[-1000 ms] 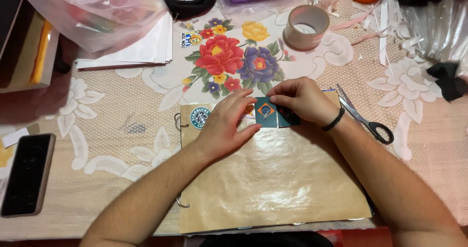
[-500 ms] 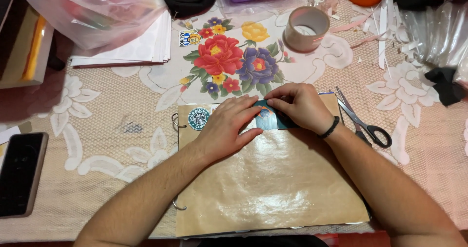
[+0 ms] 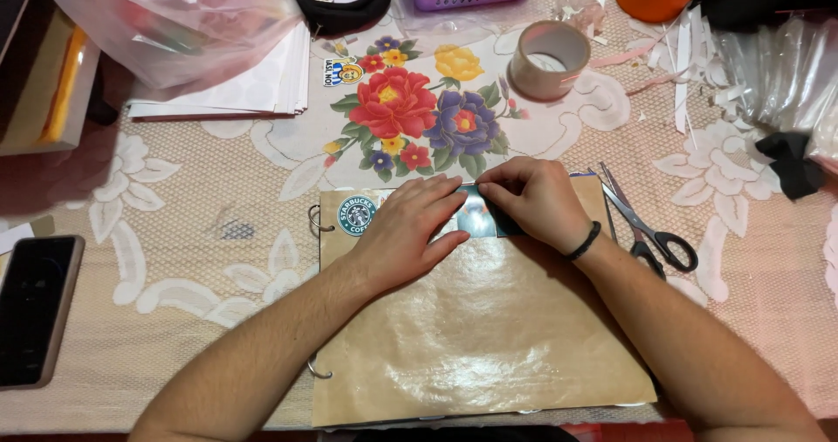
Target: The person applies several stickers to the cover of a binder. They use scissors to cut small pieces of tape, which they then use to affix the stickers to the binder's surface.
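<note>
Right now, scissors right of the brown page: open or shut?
Nearly shut. The scissors lie flat on the lace tablecloth, blades together pointing up-left, black handles close side by side, untouched beside the right hand.
</note>
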